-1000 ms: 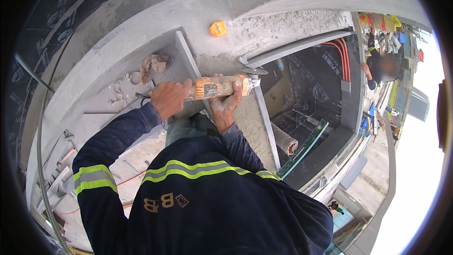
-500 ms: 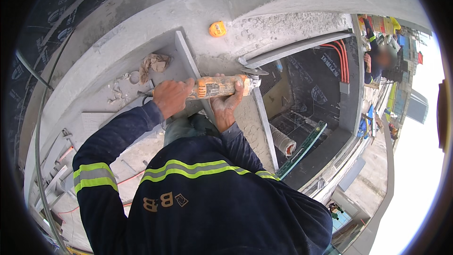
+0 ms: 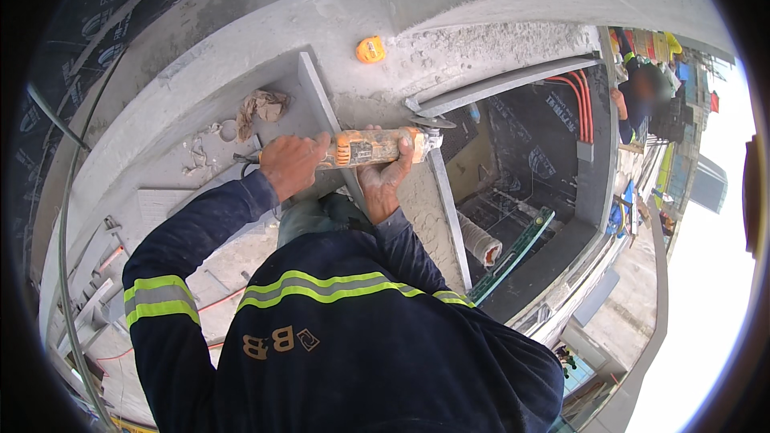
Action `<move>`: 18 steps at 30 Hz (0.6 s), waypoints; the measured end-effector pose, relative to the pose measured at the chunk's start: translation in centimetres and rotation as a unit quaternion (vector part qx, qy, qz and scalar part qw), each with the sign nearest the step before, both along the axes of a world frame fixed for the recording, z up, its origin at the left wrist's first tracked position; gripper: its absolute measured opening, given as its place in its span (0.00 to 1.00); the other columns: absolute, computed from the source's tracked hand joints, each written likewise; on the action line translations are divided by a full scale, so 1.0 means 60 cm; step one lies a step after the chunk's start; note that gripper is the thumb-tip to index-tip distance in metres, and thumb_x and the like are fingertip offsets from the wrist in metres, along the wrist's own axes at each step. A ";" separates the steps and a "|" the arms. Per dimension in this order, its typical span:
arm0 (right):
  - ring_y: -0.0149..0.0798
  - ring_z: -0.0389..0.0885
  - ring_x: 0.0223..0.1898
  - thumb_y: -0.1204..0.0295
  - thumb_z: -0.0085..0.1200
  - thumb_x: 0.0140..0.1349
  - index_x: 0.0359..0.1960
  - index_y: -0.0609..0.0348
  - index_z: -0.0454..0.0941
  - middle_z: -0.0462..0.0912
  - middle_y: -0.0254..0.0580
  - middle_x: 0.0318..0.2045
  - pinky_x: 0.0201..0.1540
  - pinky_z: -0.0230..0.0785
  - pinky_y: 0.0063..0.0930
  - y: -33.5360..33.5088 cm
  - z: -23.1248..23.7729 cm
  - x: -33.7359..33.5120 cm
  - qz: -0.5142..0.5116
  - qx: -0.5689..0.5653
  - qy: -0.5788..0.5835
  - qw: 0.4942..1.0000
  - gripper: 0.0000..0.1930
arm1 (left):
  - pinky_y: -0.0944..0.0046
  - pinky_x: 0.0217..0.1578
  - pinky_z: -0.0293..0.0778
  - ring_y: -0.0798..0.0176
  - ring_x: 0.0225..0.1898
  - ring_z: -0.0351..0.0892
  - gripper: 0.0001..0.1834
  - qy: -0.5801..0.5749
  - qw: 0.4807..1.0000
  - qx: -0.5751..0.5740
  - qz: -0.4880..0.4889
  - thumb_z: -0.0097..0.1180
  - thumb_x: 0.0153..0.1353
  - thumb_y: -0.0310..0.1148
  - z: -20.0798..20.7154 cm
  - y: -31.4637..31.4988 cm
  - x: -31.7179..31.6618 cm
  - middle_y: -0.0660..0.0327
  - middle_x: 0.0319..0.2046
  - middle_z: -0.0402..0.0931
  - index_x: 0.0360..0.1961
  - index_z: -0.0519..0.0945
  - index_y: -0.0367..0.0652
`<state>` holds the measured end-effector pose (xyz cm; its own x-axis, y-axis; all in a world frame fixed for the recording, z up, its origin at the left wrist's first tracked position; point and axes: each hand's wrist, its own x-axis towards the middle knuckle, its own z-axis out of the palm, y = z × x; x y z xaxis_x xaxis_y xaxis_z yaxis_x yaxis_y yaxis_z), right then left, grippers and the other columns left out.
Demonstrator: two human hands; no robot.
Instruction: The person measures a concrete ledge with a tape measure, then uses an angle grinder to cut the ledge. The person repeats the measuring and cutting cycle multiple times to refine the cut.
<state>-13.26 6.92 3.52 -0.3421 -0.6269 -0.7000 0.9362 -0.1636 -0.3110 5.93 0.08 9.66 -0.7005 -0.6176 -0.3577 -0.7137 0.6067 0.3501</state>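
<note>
Both my hands hold an orange, dust-covered angle grinder (image 3: 370,148) lying crosswise in front of my body. My left hand (image 3: 293,167) is wrapped round its rear end, where the cord leaves. Underneath the front of the body, my right hand (image 3: 383,184) grips it near the head, thumb up along the side. The grinder's disc (image 3: 434,122) sits at the corner where a grey slab strip (image 3: 505,87) meets another slab edge (image 3: 451,220). Whether the disc touches the slab, I cannot tell.
An orange tape measure (image 3: 370,50) lies on the concrete ledge. Crumpled brown paper (image 3: 261,107) rests in the left recess. In the dark opening are a green spirit level (image 3: 517,252), a pale roll (image 3: 480,242) and red conduits (image 3: 583,104). Another person (image 3: 638,100) is at far right.
My hands and the grinder stay in nearly the same place. At the far right, the other person's head and hand have shifted slightly.
</note>
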 end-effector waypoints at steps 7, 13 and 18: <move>0.53 0.74 0.56 0.60 0.64 0.52 0.59 0.55 0.65 0.72 0.51 0.50 0.63 0.68 0.63 -0.001 -0.007 -0.001 -0.009 0.006 -0.011 1.000 0.34 | 0.53 0.34 0.78 0.51 0.32 0.86 0.17 0.021 1.000 -0.019 0.012 0.58 0.55 0.28 0.006 0.003 0.001 0.57 0.27 0.83 0.47 0.74 0.41; 0.53 0.73 0.56 0.60 0.64 0.52 0.59 0.54 0.65 0.72 0.51 0.50 0.63 0.67 0.63 -0.002 -0.008 0.000 -0.006 0.003 -0.012 1.000 0.33 | 0.50 0.29 0.77 0.48 0.29 0.85 0.19 0.039 0.999 -0.004 0.013 0.57 0.53 0.27 -0.004 0.001 0.004 0.52 0.24 0.82 0.48 0.73 0.39; 0.56 0.75 0.55 0.60 0.66 0.51 0.57 0.58 0.68 0.73 0.52 0.50 0.64 0.69 0.62 0.004 -0.003 0.004 -0.008 -0.004 0.015 1.000 0.33 | 0.50 0.29 0.77 0.48 0.29 0.86 0.19 0.014 1.000 0.017 0.018 0.58 0.54 0.28 0.002 0.006 0.002 0.52 0.25 0.83 0.48 0.72 0.40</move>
<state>-13.05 7.18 3.35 -0.3731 -0.6267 -0.6841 0.9237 -0.1822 -0.3370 6.04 0.44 9.80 -0.6879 -0.6309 -0.3588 -0.7246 0.5679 0.3905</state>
